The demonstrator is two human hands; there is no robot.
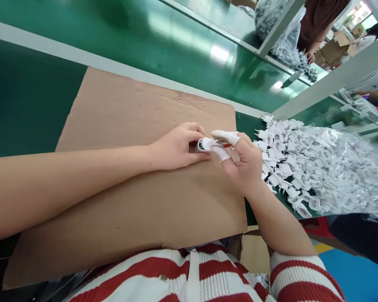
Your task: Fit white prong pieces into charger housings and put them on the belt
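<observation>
The left hand [179,147] is curled closed around a small white plug part [204,144], gripping its near end so that only the tip with a dark, coloured spot shows beyond the fingers. The right hand [244,161] meets it from the other side: its thumb and forefinger, each capped with a white finger cot [227,136], pinch the exposed end of the same part, while the other fingers are loosely folded. Both hands hover just over the far right portion of a brown cardboard sheet [129,201], which lies flat on the green work surface [28,96] and reaches back to the person's body. The forearms come in from the left and from the lower right, and red and white striped sleeves [302,277] show at the bottom edge.

Just beside the right hand, to its right, lies a large heap of white plug parts [290,163] with metal pins, spilling out of a clear plastic bag [343,167]. Beyond the cardboard a pale strip borders a glossy green conveyor belt [164,37]. White frame bars [330,79] cross the upper right, and behind them sits another bag of parts [283,29], with 1 other person's hand [310,56] resting near it
</observation>
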